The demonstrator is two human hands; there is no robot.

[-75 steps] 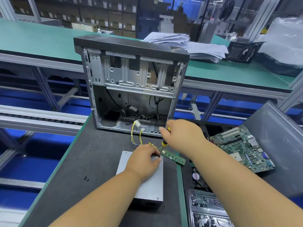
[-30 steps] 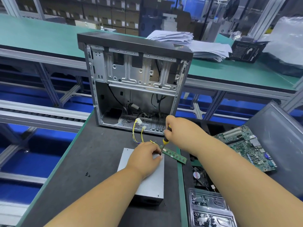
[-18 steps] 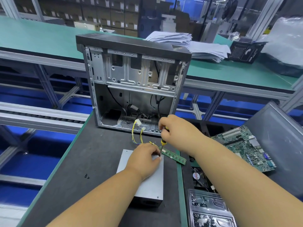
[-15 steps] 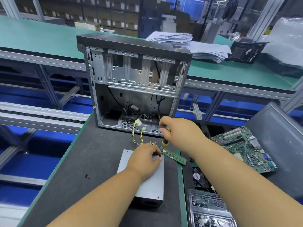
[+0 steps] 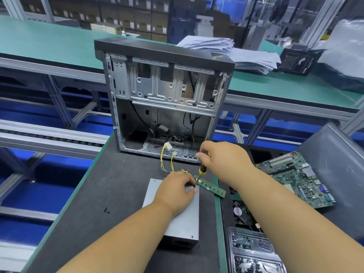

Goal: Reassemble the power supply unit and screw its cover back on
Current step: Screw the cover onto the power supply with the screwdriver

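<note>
Grey metal power supply unit lying flat on dark bench mat, yellow wires trailing toward open computer case. Left hand pressing its far corner, fingers curled; right hand gripping yellow-handled screwdriver, tip down at that corner.

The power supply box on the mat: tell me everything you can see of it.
The power supply box is a plain grey sheet-metal case lying flat on the dark mat, cover up. The left hand rests on its far end, where the right hand holds the screwdriver tip. Yellow wires run off towards the computer case.
</note>
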